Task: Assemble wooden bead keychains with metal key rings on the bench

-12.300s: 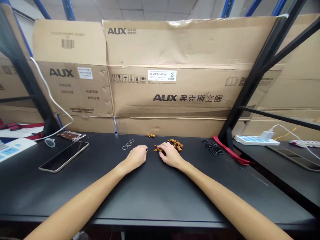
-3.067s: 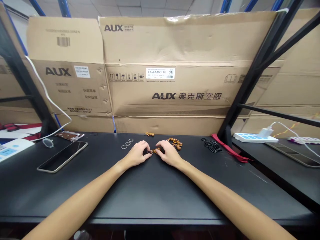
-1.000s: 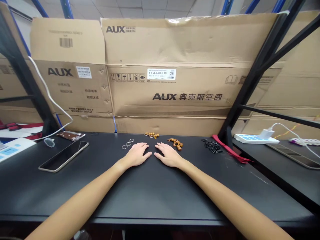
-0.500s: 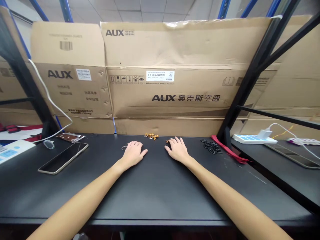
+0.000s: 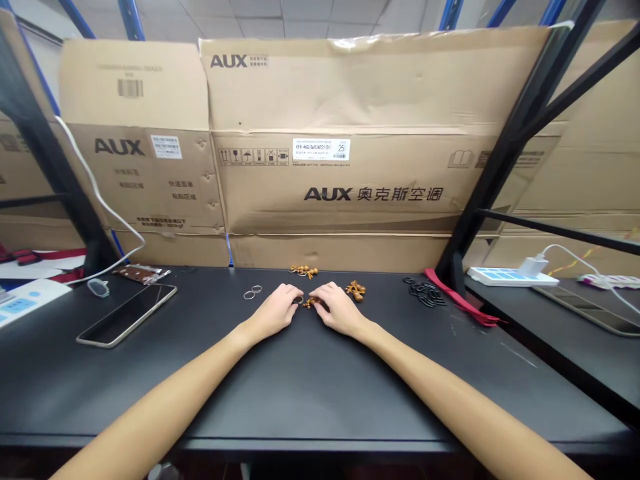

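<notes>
Close together over the middle of the dark table, both hands have their fingers curled toward each other. My left hand (image 5: pixel 279 311) pinches a metal key ring (image 5: pixel 299 301). Between the fingers of my right hand (image 5: pixel 340 309) is a brown beaded pendant (image 5: pixel 312 303), its lower end showing. Two loose key rings (image 5: pixel 253 292) lie left of my left hand. A small pile of brown beaded pendants (image 5: pixel 356 291) sits just right of my right hand. Behind the hands, several pendants with rings (image 5: pixel 303 271) lie near the cardboard.
Black rings or clips (image 5: pixel 425 292) and a red strap (image 5: pixel 463 300) lie at the right by the black rack post. A phone (image 5: pixel 127 316) and a small wrapped packet (image 5: pixel 141 273) are at the left. A cardboard wall (image 5: pixel 330 173) stands along the back.
Both hands have moved inward toward each other, the left with a key ring, the right with a pendant. The two loose rings and the pendant pile are now uncovered.
</notes>
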`<action>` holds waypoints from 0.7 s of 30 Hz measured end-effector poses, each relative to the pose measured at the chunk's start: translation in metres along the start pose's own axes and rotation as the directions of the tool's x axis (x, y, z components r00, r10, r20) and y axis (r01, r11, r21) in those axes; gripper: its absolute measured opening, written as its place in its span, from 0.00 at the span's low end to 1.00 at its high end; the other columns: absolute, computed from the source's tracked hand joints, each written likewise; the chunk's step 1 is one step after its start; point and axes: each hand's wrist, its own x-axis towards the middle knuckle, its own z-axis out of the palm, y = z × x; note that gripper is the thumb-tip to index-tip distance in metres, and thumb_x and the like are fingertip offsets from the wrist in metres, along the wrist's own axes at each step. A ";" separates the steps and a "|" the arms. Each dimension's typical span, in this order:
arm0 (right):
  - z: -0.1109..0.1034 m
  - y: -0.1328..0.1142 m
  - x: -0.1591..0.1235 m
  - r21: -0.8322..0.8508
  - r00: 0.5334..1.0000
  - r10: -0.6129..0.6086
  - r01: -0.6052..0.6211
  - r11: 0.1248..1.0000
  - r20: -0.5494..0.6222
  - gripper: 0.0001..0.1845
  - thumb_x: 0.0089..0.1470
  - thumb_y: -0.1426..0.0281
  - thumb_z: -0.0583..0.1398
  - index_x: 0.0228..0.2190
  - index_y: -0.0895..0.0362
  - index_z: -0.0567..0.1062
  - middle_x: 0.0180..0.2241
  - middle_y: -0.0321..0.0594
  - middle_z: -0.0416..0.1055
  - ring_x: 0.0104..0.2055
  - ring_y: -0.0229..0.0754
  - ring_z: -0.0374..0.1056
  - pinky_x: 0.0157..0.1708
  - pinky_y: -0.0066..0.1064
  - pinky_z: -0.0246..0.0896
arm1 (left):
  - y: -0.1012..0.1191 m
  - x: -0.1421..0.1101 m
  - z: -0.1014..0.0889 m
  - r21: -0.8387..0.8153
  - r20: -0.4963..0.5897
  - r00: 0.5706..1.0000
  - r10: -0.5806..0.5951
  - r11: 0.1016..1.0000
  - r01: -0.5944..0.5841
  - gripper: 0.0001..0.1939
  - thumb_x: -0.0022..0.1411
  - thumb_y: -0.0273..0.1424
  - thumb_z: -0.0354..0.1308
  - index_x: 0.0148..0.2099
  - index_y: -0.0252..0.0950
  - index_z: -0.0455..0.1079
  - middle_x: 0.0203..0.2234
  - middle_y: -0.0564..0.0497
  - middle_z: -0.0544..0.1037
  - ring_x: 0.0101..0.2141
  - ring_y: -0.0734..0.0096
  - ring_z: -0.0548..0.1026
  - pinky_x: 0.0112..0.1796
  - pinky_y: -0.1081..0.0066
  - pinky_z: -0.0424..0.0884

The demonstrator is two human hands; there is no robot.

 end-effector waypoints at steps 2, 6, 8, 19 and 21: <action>0.000 0.000 0.000 -0.017 1.000 0.013 -0.014 1.000 -0.025 0.12 0.57 0.70 0.54 0.42 0.58 0.73 0.40 0.45 0.71 0.44 0.46 0.61 0.46 0.38 0.59 | 0.001 0.000 0.000 0.049 0.004 1.000 -0.020 0.999 0.020 0.12 0.63 0.28 0.50 0.48 0.37 0.68 0.43 0.46 0.73 0.44 0.62 0.69 0.48 0.62 0.66; 0.002 0.003 -0.001 -0.003 1.000 0.018 -0.018 1.000 -0.020 0.09 0.57 0.69 0.55 0.37 0.58 0.74 0.36 0.44 0.69 0.41 0.45 0.61 0.44 0.36 0.59 | 0.003 0.002 0.000 0.090 0.063 0.997 -0.052 0.995 0.046 0.10 0.64 0.27 0.48 0.41 0.36 0.71 0.37 0.47 0.75 0.40 0.62 0.70 0.44 0.63 0.66; 0.002 0.004 -0.001 0.023 1.000 0.005 -0.005 1.000 -0.014 0.08 0.56 0.71 0.54 0.36 0.58 0.73 0.35 0.43 0.69 0.40 0.44 0.61 0.44 0.35 0.59 | 0.004 0.003 0.000 0.070 0.065 0.997 -0.041 0.997 0.036 0.10 0.64 0.26 0.48 0.39 0.36 0.71 0.36 0.47 0.74 0.39 0.64 0.70 0.43 0.65 0.66; 0.006 0.007 -0.002 0.147 0.998 -0.049 0.052 0.988 -0.025 0.09 0.50 0.78 0.55 0.35 0.56 0.70 0.33 0.40 0.68 0.37 0.42 0.60 0.40 0.34 0.60 | -0.005 0.004 0.006 0.028 0.053 0.999 0.000 1.000 -0.001 0.08 0.65 0.26 0.47 0.36 0.35 0.67 0.33 0.48 0.72 0.36 0.64 0.69 0.40 0.66 0.66; 0.006 0.007 -0.002 0.147 0.999 -0.049 0.051 0.988 -0.022 0.09 0.51 0.75 0.57 0.37 0.56 0.70 0.34 0.40 0.68 0.38 0.43 0.61 0.40 0.35 0.60 | -0.005 0.004 0.006 0.022 0.047 0.999 0.002 1.000 -0.003 0.09 0.65 0.27 0.47 0.36 0.35 0.67 0.33 0.48 0.71 0.36 0.64 0.69 0.40 0.66 0.66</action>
